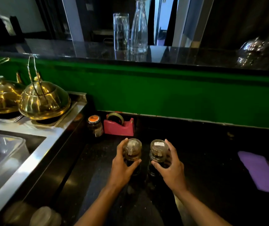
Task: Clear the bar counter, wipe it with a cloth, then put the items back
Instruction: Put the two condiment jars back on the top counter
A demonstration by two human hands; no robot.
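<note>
Counter: the black polished stone bar counter (204, 160) fills the lower middle, under a green wall band, and looks bare to the right of the hands apart from the cloth.
Upper ledge: a dark glossy shelf (65, 49) carries a tall clear glass tumbler (121, 31) and a clear glass carafe (139, 30), touching or nearly so.
Sink side: a steel sink unit (37, 144) on the left holds two brass-coloured kettles (44, 101) on trays.
Cloth: a folded purple wiping cloth (261, 172) lies on the counter well to the right, in nobody's grasp.
Tape: a pink tape dispenser (118, 125) sits against the back wall, just beside a small dark jar with an orange lid (95, 126).
Left hand: the left hand (122, 167) has fingers and thumb curled round a glass-topped dark sauce bottle (132, 152).
Right hand: the right hand (171, 167) wraps a second matching dark sauce bottle (159, 152), which bears a white label on top.
Bottles: side by side, close but apart; whether their bases touch the counter I cannot tell.
Progress: unclear whether these are leaving or returning. The idle cloth and a mostly bare surface suggest a late stage, yet the jar and dispenser remain on the counter.
</note>
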